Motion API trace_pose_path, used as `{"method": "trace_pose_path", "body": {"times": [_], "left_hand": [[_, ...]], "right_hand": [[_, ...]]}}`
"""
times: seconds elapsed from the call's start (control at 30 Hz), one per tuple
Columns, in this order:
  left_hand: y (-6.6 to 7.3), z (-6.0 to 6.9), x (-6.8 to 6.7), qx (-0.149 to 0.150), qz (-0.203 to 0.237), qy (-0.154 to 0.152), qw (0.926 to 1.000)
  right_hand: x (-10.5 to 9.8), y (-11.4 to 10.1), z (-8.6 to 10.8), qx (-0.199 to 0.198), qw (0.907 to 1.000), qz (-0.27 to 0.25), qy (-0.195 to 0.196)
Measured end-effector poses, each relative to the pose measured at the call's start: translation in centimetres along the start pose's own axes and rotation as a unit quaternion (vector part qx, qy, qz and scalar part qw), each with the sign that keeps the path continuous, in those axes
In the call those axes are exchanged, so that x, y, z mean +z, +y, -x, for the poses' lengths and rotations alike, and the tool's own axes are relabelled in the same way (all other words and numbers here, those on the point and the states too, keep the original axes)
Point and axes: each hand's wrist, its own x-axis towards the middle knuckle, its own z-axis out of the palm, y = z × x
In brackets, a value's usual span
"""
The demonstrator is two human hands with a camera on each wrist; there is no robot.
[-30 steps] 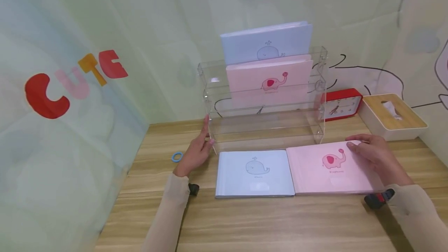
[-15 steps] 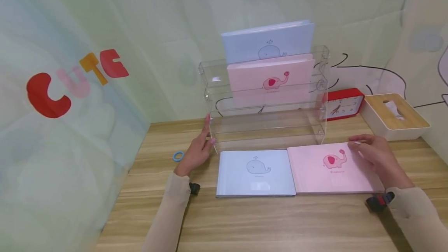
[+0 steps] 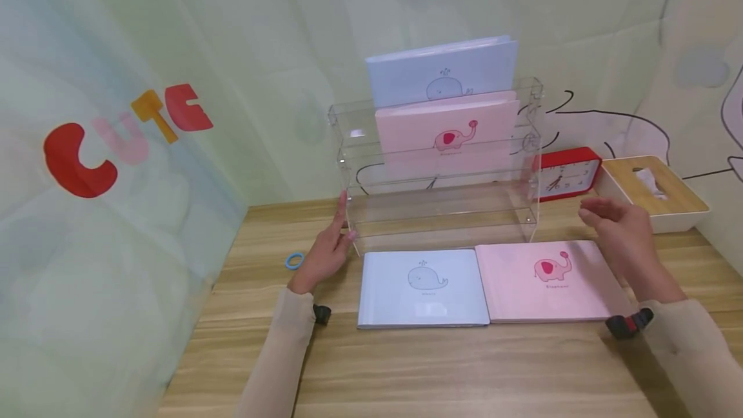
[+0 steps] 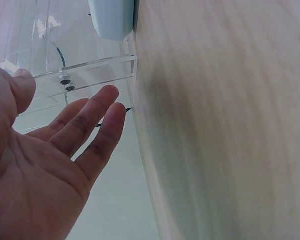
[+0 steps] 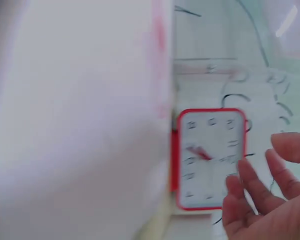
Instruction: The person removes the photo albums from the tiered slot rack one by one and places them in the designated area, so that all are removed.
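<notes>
My left hand (image 3: 326,251) rests its fingers against the left side of a clear acrylic rack (image 3: 441,215). In the left wrist view its fingers (image 4: 112,131) are loosely extended by a clear side panel. Over the right edge of a pink elephant album (image 3: 551,282) hovers my right hand (image 3: 629,240), relaxed and holding nothing. That album lies flat on the table, beside a light blue whale album (image 3: 424,289). In the rack's upper tiers stand another pink elephant album (image 3: 412,137) and, behind it, another blue whale album (image 3: 400,76).
To the right of the rack is a red alarm clock (image 3: 569,174), with a wood-topped tissue box (image 3: 685,199) beside it. A blue ring (image 3: 294,260) lies left of my left hand. A printed cloth backdrop (image 3: 278,31) hangs behind the table.
My right hand has let go of the pink album's far right corner and lifted up and away from it. The left hand stays at the rack's side.
</notes>
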Motion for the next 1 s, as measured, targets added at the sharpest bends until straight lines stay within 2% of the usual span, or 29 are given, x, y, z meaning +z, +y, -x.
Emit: {"method": "trace_pose_path", "body": {"times": [0.17,0.3,0.5,0.67,0.8,1.0], "left_hand": [[0.0,0.2,0.0,-0.003,-0.002,0.001,1.0000],[0.1,0.2,0.0,-0.005,-0.003,0.002,1.0000],[0.0,0.1,0.1,-0.001,-0.002,0.000,1.0000],[-0.1,0.0,0.2,0.005,-0.007,0.005,1.0000],[-0.2,0.0,0.2,0.002,-0.003,0.002,1.0000],[-0.1,-0.1,0.2,0.003,-0.008,0.006,0.9999]], "right_hand": [[0.1,-2.5,0.1,-0.057,0.9973,-0.029,0.037],[0.3,-4.5,0.3,-0.104,0.9903,-0.077,0.053],[1.0,-7.6,0.4,-0.178,0.9716,-0.145,0.055],[1.7,-10.1,0.5,-0.230,0.9557,-0.179,0.044],[2.2,-11.4,0.4,-0.252,0.9469,-0.197,0.032],[2.8,-13.2,0.0,-0.252,0.9443,-0.211,0.013]]}}
